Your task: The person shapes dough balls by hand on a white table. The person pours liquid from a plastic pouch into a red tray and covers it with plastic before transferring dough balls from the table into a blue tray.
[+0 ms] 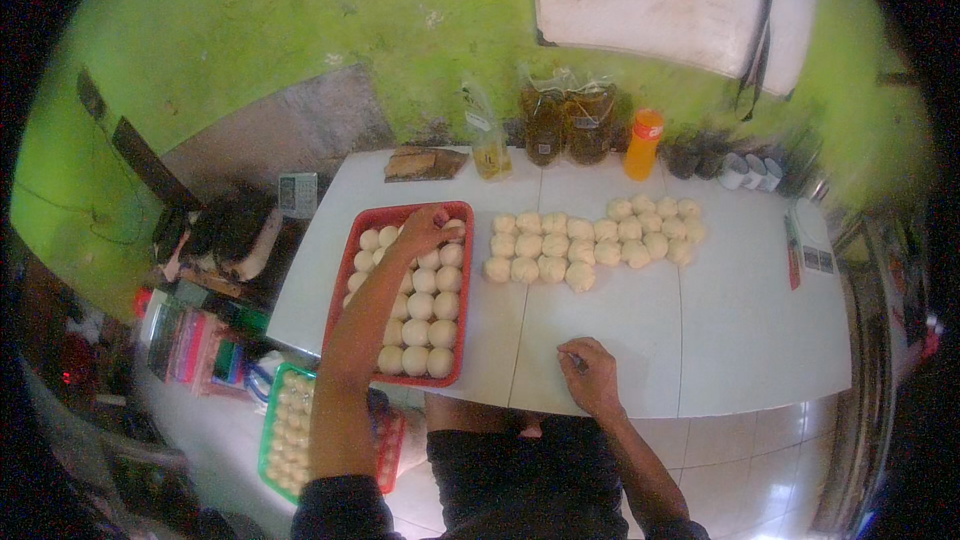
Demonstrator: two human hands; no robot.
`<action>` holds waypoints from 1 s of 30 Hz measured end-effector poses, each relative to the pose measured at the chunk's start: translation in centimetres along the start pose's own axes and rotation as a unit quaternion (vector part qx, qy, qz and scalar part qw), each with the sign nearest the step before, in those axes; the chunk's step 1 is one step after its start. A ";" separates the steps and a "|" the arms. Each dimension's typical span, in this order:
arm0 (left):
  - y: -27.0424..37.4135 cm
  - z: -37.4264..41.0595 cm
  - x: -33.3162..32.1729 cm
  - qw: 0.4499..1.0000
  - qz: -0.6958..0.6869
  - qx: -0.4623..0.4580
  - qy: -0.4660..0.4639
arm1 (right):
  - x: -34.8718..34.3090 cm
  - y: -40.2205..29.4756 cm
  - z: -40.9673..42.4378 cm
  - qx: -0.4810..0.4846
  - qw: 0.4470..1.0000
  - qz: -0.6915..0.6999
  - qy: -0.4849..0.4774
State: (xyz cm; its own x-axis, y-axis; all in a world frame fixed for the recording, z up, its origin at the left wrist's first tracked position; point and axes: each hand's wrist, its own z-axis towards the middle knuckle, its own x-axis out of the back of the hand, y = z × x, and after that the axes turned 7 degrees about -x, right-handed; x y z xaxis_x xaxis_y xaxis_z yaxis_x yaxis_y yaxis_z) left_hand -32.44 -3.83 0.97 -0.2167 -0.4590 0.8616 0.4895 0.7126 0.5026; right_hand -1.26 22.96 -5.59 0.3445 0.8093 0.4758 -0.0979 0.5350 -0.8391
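Note:
My left hand reaches over the far end of a red plastic tray. Its fingers and thumb are around a smooth dough ball in the tray's far right corner. Rows of smooth dough balls fill the tray, partly hidden by my left forearm. Near the table's front edge, my right hand is loosely curled above the white tabletop, with nothing visible in it. Beyond it, rougher dough pieces sit in rows right of the tray.
Along the back stand a clear oil pouch, two bags of dark contents, an orange bottle and several cups. A white kitchen scale is at right. Below left, a green tray holds more dough balls.

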 end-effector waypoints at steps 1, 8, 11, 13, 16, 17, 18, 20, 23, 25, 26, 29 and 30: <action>-0.8 -0.3 -0.2 1.000 -0.005 -0.011 0.015 | -0.2 -0.1 -0.1 -0.001 1.000 0.003 -0.003; -2.8 -0.9 -0.1 0.993 -0.071 -0.087 -0.019 | -0.6 -0.3 -0.4 -0.037 0.998 0.050 -0.016; -1.3 -0.7 -1.2 0.997 -0.034 -0.045 0.045 | -0.2 0.1 -0.1 0.010 1.000 -0.010 -0.001; -1.0 -0.9 -1.4 0.996 0.012 -0.021 0.084 | -0.4 0.2 -0.1 0.000 1.000 0.001 0.003; -1.4 -1.1 -1.4 0.997 0.029 0.002 0.075 | -0.5 0.1 -0.1 0.001 1.000 0.009 -0.003; -1.8 -1.5 -0.7 0.998 0.005 0.015 0.059 | -0.4 0.1 -0.1 0.005 1.000 0.011 -0.006; -1.8 -1.6 -0.4 0.997 -0.016 0.003 0.070 | -0.4 0.2 -0.1 0.019 1.000 0.003 0.001; -1.3 -1.5 -0.4 0.990 -0.061 -0.045 0.116 | -0.4 0.5 -0.1 0.049 0.999 -0.013 0.015; -1.1 -1.4 -0.1 0.994 -0.023 -0.090 0.056 | -0.7 0.0 0.0 -0.012 1.000 0.010 -0.008; -0.4 -1.1 0.6 0.994 -0.013 -0.108 -0.026 | -0.7 0.0 -0.1 -0.018 1.000 0.007 -0.008; 0.3 -1.1 1.0 0.990 -0.032 -0.120 -0.059 | -0.5 0.2 -0.2 -0.022 1.000 0.003 -0.007; 1.6 -1.9 1.0 0.986 -0.121 -0.110 -0.023 | 0.1 0.0 -0.1 -0.013 1.000 0.003 0.000; 1.1 -2.3 1.5 0.992 -0.090 -0.093 0.007 | -0.1 -0.4 -0.1 -0.006 1.000 0.008 0.001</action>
State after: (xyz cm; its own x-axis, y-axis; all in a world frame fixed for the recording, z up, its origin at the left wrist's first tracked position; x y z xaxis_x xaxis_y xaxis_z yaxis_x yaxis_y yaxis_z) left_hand -30.28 -4.88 2.64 -0.3037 -0.5771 0.7581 0.5920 0.5092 0.6247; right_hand -1.17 22.68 -5.33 0.3453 0.8168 0.4622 -0.0920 0.5196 -0.8495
